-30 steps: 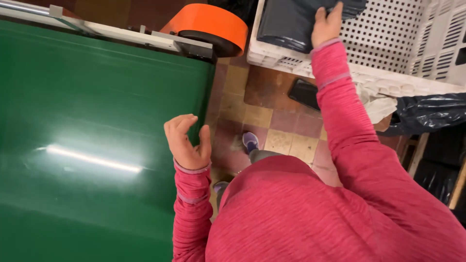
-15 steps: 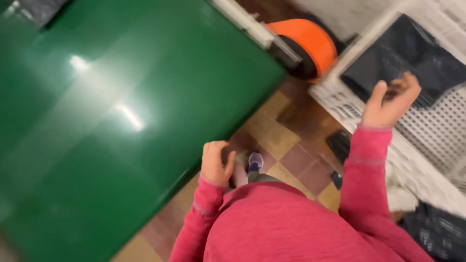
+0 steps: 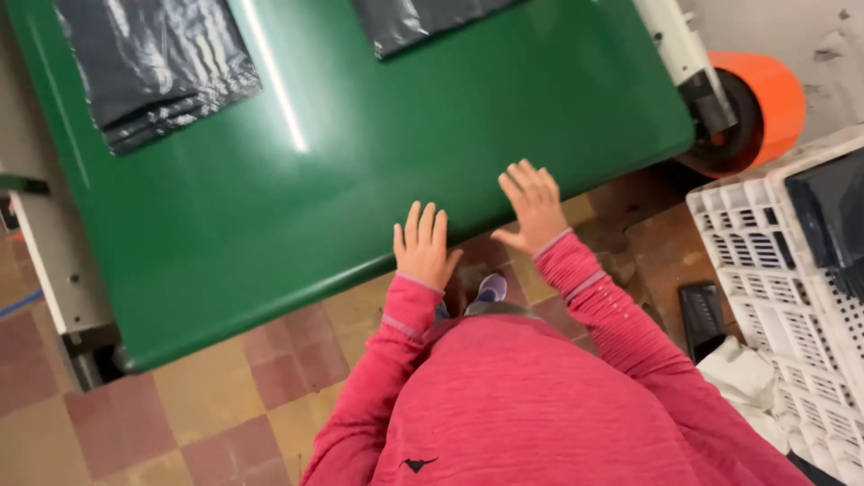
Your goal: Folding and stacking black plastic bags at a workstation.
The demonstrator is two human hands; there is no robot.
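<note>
both hands, left hand (image 3: pixel 423 247) and right hand (image 3: pixel 533 205), are held flat with fingers spread at the near edge of the green table (image 3: pixel 360 180), holding nothing. a dark folded bag (image 3: pixel 832 211) is seen in the white crate (image 3: pixel 765 270) right of the table.

Hands: two, the left hand (image 3: pixel 423 247) and right hand (image 3: pixel 533 207), both flat and empty
Green table (image 3: pixel 360 180): one
Black plastic bags (image 3: pixel 157 67): two stacks on it
Orange roll (image 3: pixel 760 108): one
White crates (image 3: pixel 774 297): one
</note>
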